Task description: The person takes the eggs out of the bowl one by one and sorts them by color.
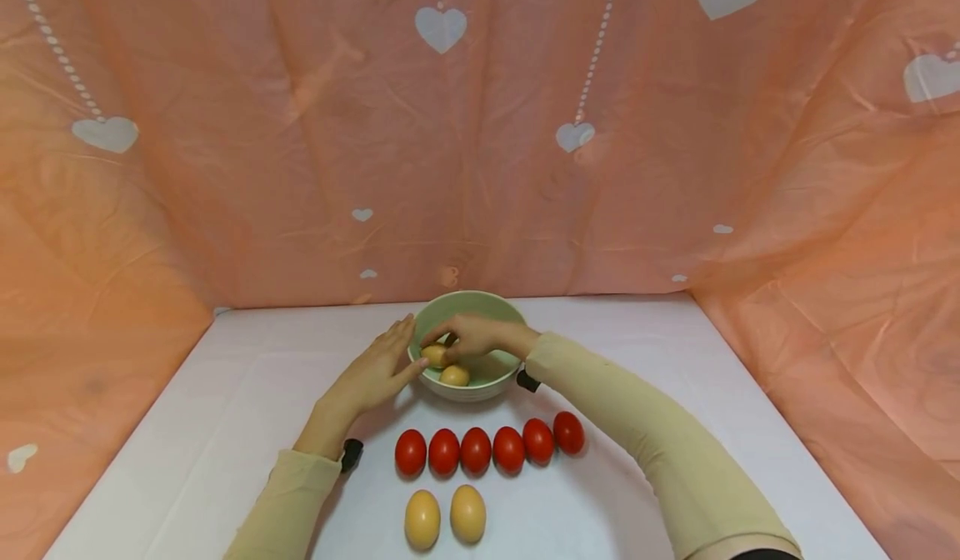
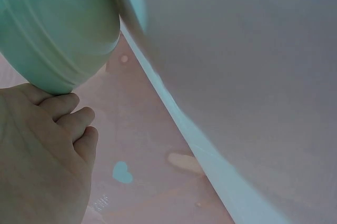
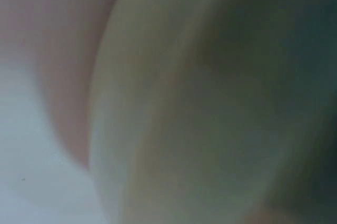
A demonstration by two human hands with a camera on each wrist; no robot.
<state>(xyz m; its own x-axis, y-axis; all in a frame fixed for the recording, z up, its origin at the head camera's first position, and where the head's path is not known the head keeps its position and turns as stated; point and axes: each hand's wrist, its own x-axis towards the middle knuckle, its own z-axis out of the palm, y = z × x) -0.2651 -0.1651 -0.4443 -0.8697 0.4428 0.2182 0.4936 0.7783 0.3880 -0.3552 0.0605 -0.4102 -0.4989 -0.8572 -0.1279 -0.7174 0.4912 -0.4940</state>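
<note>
A pale green bowl (image 1: 468, 392) stands near the back of the white table, with two yellow eggs visible inside. My right hand (image 1: 480, 337) reaches over the rim into it; finger and thumb pinch one yellow egg (image 1: 433, 355). The other yellow egg (image 1: 454, 376) lies just in front, at the bowl's near side. My left hand (image 1: 375, 374) rests against the bowl's left side, fingers extended and thumb at the rim. In the left wrist view, the fingers of the left hand (image 2: 47, 145) touch the bowl's outer wall (image 2: 63, 29). The right wrist view is blurred, filled mostly by the bowl (image 3: 158, 129).
In front of the bowl, several red eggs (image 1: 476, 451) form a row on the white table (image 1: 187, 443). Closer to me lie two more yellow eggs, one on the left (image 1: 422, 519) and one on the right (image 1: 468, 513). An orange curtain (image 1: 480, 168) with hearts encloses the back and sides.
</note>
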